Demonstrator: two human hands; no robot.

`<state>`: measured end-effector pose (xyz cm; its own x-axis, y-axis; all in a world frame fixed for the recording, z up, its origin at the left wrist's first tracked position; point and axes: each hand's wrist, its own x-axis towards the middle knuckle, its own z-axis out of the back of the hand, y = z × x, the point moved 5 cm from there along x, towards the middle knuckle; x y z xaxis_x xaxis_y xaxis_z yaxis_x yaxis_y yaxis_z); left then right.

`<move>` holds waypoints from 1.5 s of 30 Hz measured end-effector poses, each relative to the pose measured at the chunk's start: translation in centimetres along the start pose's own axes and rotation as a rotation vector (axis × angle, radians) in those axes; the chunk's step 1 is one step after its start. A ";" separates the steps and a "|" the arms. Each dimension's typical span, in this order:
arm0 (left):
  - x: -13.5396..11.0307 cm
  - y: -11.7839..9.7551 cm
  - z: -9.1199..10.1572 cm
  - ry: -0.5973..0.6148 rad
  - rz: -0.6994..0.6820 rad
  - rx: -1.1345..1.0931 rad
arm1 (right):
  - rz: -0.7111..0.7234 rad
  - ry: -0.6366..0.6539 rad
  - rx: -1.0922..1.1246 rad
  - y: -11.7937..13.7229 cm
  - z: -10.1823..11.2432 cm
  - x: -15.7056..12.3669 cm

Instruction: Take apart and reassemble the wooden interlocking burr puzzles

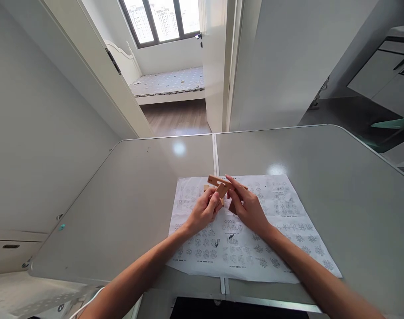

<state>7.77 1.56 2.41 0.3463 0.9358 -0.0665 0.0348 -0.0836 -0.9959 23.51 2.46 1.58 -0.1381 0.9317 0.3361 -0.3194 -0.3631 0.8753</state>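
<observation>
While both hands meet above the middle of the counter (122, 199), bare surface spreads wide on either side and out to the far rounded edge. The near edge lies under the forearms. The left hand (204, 212) has its grip pinched on the wooden pieces (218, 181). The right hand (250, 208) grasps them too, forefinger along the top. The uppermost slotted bar runs left to right, its right end slightly lower. Beneath lies a printed sheet (288, 208), straddling the counter's centre seam. Beyond, a doorway shows a wood floor (178, 117), a bed (168, 82) and a window (162, 17).
</observation>
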 end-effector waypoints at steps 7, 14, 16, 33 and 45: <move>0.1 0.0 0.0 0.008 0.003 0.013 | -0.014 -0.057 0.014 0.8 0.8 0.1; 0.1 0.4 0.1 0.013 0.031 -0.013 | -0.214 -0.104 0.170 -0.2 1.0 0.2; 0.1 0.4 0.2 0.013 0.042 -0.024 | -0.224 -0.117 0.243 -0.2 1.3 0.4; -0.1 0.2 0.0 -0.002 0.067 0.006 | 0.040 -0.038 -0.435 -1.7 1.4 1.0; -0.3 -0.2 -0.1 0.030 -0.007 0.243 | 0.106 0.062 -0.641 -2.0 0.5 1.2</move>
<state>7.78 1.25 2.66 0.3749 0.9250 -0.0613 -0.1876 0.0109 -0.9822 24.46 4.24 0.44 -0.2475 0.8946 0.3720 -0.7940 -0.4073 0.4513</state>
